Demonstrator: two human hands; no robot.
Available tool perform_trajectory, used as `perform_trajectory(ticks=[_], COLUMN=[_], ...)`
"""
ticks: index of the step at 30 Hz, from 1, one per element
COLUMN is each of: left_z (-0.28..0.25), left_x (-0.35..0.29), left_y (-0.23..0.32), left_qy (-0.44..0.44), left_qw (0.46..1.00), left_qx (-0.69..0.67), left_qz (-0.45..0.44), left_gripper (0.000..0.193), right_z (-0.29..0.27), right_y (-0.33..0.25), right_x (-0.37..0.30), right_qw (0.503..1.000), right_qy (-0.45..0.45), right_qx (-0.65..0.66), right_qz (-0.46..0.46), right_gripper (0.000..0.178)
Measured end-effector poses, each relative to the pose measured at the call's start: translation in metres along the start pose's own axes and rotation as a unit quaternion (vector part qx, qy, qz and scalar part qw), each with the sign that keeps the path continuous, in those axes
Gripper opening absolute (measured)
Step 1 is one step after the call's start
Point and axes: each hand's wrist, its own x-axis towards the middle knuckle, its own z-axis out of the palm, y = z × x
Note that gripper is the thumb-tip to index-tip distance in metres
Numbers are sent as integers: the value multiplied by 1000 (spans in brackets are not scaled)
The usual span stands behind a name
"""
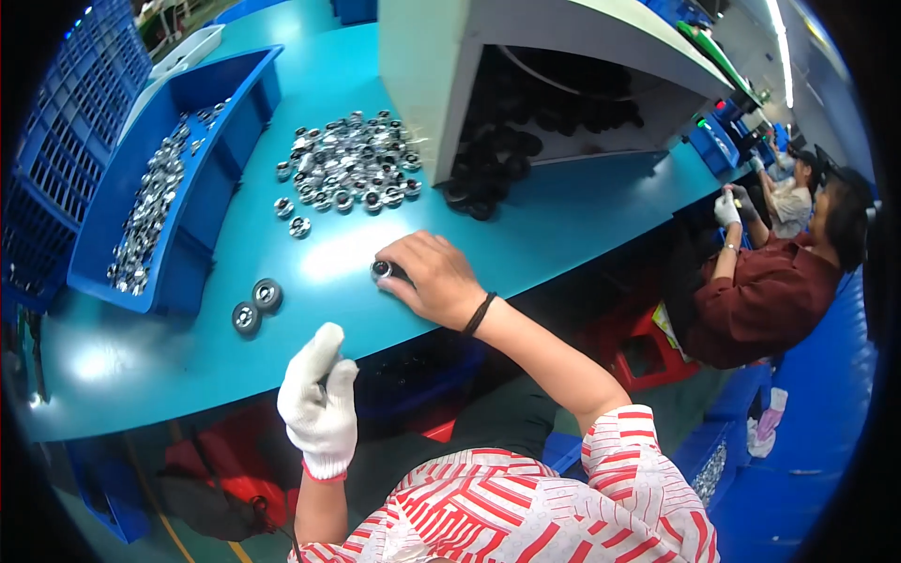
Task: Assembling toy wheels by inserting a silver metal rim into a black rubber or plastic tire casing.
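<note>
My right hand [434, 280], bare with a black band at the wrist, is closed around a small wheel [381, 269] over the table. Only the wheel's shiny hub and some black show between the fingers. At the table's near edge is my left hand [319, 408] in a white knit glove, fingers together and bent toward the thumb. A dark bit shows between them; I cannot make out what it is. Two black-tyred wheels [257, 308] lie side by side beyond it. Farther back, a pile of chrome hubs [352, 164] spreads over the blue-green table [328, 267].
A blue bin [178, 281] of chrome hubs stands at the left, beside stacked blue crates [80, 103]. Black tyres [488, 174] spill from a pale open-fronted box [427, 84]. At the right sit co-workers, the nearest in a dark red top [774, 296]. A red stool [648, 357] stands below.
</note>
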Motion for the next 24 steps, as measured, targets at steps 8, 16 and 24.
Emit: perform_trajectory(ticks=[8, 16, 24], left_z=[22, 41, 33], left_x=[-6, -8, -25], left_y=[-2, 10, 14], left_qy=[-39, -61, -72], left_qw=[999, 997, 993], left_qx=[24, 50, -50], left_qz=[-2, 13, -83], left_gripper=[34, 32, 28], right_z=[-24, -55, -69], right_y=[27, 71, 41], right_x=[-12, -25, -31], right_qw=[993, 978, 958], right_qy=[107, 93, -4], right_qx=[-33, -129, 101], right_qz=[43, 136, 267], right_gripper=[32, 22, 32])
